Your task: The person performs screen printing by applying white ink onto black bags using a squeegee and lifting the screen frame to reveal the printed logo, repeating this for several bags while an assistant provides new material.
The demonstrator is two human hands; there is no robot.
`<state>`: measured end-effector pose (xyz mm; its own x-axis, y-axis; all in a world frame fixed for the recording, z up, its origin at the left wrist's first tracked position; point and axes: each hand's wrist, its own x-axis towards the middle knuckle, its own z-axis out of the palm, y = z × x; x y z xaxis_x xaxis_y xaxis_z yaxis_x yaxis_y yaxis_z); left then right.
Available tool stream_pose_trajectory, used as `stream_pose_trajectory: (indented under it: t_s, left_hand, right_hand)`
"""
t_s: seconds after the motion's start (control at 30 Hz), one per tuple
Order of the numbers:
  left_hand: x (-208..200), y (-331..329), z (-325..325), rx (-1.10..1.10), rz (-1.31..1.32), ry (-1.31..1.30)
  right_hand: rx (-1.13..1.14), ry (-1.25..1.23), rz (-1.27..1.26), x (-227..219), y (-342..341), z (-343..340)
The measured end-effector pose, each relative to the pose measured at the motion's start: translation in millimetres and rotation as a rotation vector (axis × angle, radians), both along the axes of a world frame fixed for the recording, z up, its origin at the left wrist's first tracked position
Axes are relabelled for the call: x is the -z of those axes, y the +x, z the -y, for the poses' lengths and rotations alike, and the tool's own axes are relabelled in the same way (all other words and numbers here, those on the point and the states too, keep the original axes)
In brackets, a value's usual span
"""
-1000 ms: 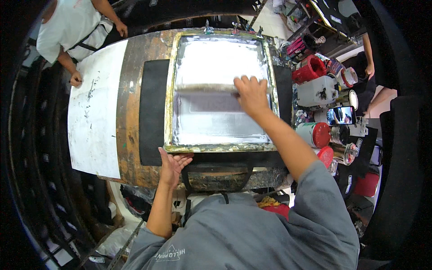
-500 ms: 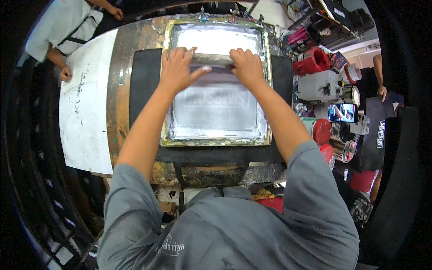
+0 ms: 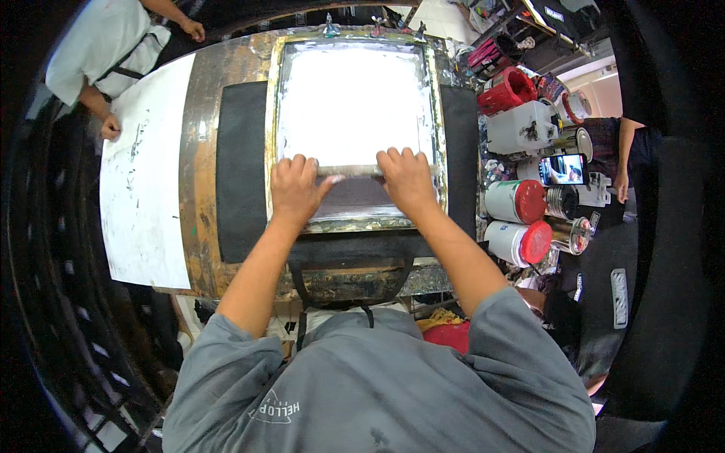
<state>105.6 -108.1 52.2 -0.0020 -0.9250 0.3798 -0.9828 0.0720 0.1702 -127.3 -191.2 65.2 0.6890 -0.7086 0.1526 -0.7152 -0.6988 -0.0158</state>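
My left hand (image 3: pixel 295 186) and my right hand (image 3: pixel 406 178) grip the two ends of a squeegee (image 3: pixel 349 171), their fingers curled over its top edge. The squeegee lies crosswise inside a screen printing frame (image 3: pixel 270 140), in its near part. Beyond it the mesh is covered with bright white ink (image 3: pixel 351 98); on my side the mesh looks greyish and darker. Under the frame lies a black fabric bag (image 3: pixel 240 174), its handles (image 3: pixel 299 285) hanging toward me over the table's near edge. The squeegee's lower edge is hidden.
A white board (image 3: pixel 143 174) covers the left of the stained table (image 3: pixel 202 166); a co-worker's hand (image 3: pixel 111 127) rests on it. Clamps (image 3: pixel 330 29) stand at the frame's far edge. Paint tubs (image 3: pixel 531 200), cans and a phone (image 3: pixel 563 170) crowd the right. Another person's arm (image 3: pixel 627 155) is there too.
Both hands have pulled the squeegee toward me, from the frame's far part to its near part. White ink now covers the mesh behind it. A dark bag at the right has moved lower.
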Motion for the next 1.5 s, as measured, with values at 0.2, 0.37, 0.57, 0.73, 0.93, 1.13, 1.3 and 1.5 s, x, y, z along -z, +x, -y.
stream_pose_trajectory:
  t_s: [0.2,0.37,0.57,0.73,0.93,1.13,1.3,1.5]
  left_hand:
    - [-3.7,-8.5,-41.4,0.029,-0.131,0.05]
    - [1.6,18.9,-110.8,-0.229,-0.104,0.253]
    - [42.3,58.6,-139.1,-0.25,-0.169,0.343]
    - [38.4,59.5,-133.3,-0.201,-0.155,0.285]
    - [43.0,63.2,-132.4,-0.195,-0.176,0.28]
    - [32.9,62.7,-143.4,-0.243,-0.389,0.206]
    - [-23.8,43.4,-131.7,-0.303,-1.123,0.034]
    - [-97.7,62.6,-87.4,-0.147,-0.886,-0.241]
  right_hand:
    - [0.051,0.012,-0.109,-10.3,-5.1,-33.8]
    - [0.077,0.088,-0.073,-13.2,-7.7,-49.7]
    - [0.088,0.076,0.031,-6.8,-13.4,-81.8]
    - [0.105,0.118,-0.023,-8.1,-11.3,-77.1]
    - [0.105,0.117,-0.026,-7.3,-11.5,-77.4]
    - [0.106,0.086,0.018,-32.8,-10.2,-81.2]
    - [0.116,-0.006,0.111,-99.5,-6.6,-75.0]
    - [0.027,-0.346,0.233,-187.9,14.6,-1.9]
